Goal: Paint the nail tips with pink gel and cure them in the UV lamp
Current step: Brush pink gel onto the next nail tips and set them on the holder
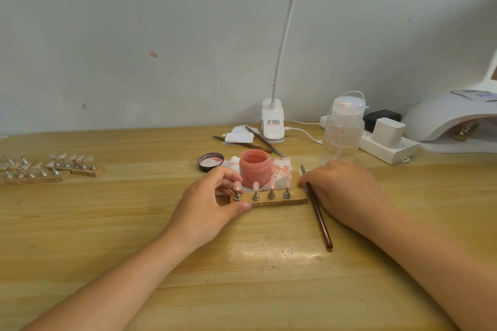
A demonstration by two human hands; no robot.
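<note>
A wooden strip [277, 200] lies in the middle of the table and carries several metal stands with pale pink nail tips [255, 185]. My left hand [212, 204] pinches the strip's left end, thumb in front and fingers behind. My right hand [341, 191] lies at the strip's right end with its fingertips against it; its grip is hidden. A brown brush [318, 216] lies on the table along that hand's left side. Just behind the strip an open jar of pink gel [254, 169] stands on a stained tissue. The white UV lamp [446, 118] sits at the far right.
Further strips of clear nail tips [53, 169] lie at the left. The jar's lid [211, 162], tweezers [263, 141], a clear pump bottle [344, 131], a clip-on desk lamp [273, 121] and a power strip [387, 145] with plugs stand behind the jar.
</note>
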